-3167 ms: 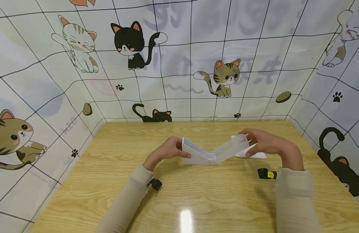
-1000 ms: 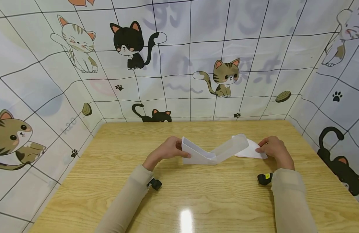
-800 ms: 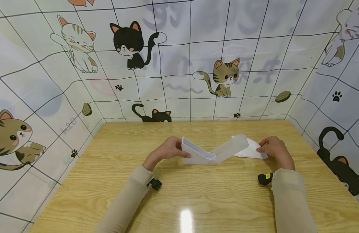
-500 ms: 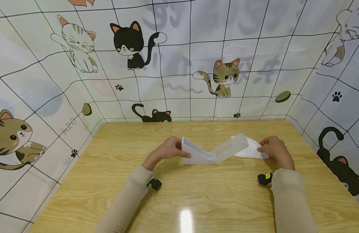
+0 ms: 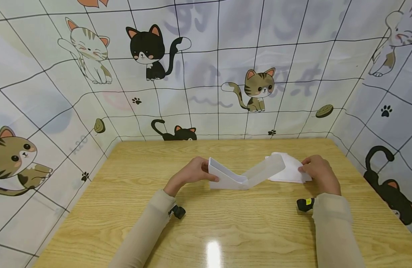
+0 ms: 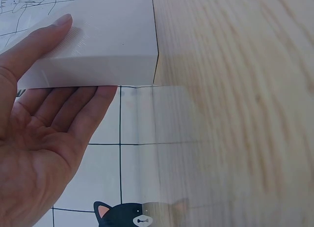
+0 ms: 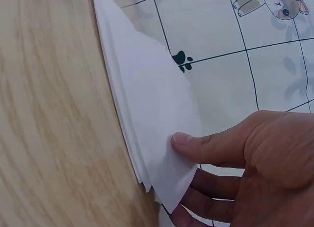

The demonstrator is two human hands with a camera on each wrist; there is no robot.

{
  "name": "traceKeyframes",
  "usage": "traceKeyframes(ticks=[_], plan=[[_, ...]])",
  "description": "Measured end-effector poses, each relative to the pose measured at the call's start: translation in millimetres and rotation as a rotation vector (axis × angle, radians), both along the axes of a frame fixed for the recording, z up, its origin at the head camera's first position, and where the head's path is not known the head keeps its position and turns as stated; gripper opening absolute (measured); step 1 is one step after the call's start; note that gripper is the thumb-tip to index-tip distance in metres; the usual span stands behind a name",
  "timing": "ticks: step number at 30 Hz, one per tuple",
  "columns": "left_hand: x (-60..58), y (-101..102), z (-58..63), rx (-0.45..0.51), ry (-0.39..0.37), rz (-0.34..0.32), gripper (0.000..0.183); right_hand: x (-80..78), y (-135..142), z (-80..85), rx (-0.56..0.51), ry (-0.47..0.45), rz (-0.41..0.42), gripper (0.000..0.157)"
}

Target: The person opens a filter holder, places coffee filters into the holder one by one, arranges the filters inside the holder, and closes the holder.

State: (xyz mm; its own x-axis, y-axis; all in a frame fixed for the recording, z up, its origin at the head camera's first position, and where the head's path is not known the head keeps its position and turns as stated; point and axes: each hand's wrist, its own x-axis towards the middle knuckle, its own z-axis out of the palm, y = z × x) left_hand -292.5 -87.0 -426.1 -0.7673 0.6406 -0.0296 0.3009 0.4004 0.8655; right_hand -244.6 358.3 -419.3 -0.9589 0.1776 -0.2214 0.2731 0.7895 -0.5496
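In the head view my left hand [image 5: 192, 171] holds the left end of a white box [image 5: 226, 181]. Its translucent hinged lid [image 5: 264, 172] is swung back to the right. The left wrist view has my thumb on the wall of the box [image 6: 113, 35] and the other fingers behind it. Right of the lid lies a small stack of white, fan-shaped papers that look like coffee filters [image 5: 287, 171]. My right hand [image 5: 321, 174] pinches the top coffee filter [image 7: 157, 99] near its corner, thumb on its face. This filter stands slightly apart from those under it.
A light wood table [image 5: 226, 223] carries everything. Cloth walls [image 5: 206, 74] printed with cats and grid lines rise behind it and at both sides. A small black camera [image 5: 305, 204] sits at my right wrist, another camera [image 5: 179, 212] at my left.
My right hand has left the box's lid and come down to the coffee filters. Lately it has shifted slightly right, and the top filter's far edge has risen. My left hand stays put.
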Motion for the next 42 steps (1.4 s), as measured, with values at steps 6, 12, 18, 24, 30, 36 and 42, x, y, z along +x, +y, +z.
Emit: traceKeyframes(ticks=[6,12,18,24,30,36,42], plan=[[-0.4,0.7,0.0,0.005,-0.002,-0.005,0.031,-0.9,3.9,3.9,0.006,0.003,-0.001,0.046],[-2.0,1.5,-1.2,0.010,-0.005,-0.008,0.032,-1.5,3.8,14.0,0.011,-0.011,-0.001,0.045],[-2.8,1.6,-0.9,0.008,-0.009,-0.005,0.033,1.1,4.0,20.6,-0.042,-0.028,0.001,0.046],[-1.5,1.9,0.3,0.009,-0.014,-0.006,0.033,2.3,6.7,25.0,-0.061,-0.052,0.018,0.052],[-0.9,1.3,0.0,0.011,-0.011,-0.013,0.032,5.4,6.7,32.6,-0.085,-0.046,0.020,0.053],[-0.8,0.4,-0.1,0.008,-0.006,-0.005,0.033,8.5,4.0,42.6,-0.095,0.030,0.042,0.051],[-0.3,-0.3,0.2,0.005,-0.008,-0.004,0.034,13.6,-0.8,53.0,-0.068,0.126,0.059,0.050]])
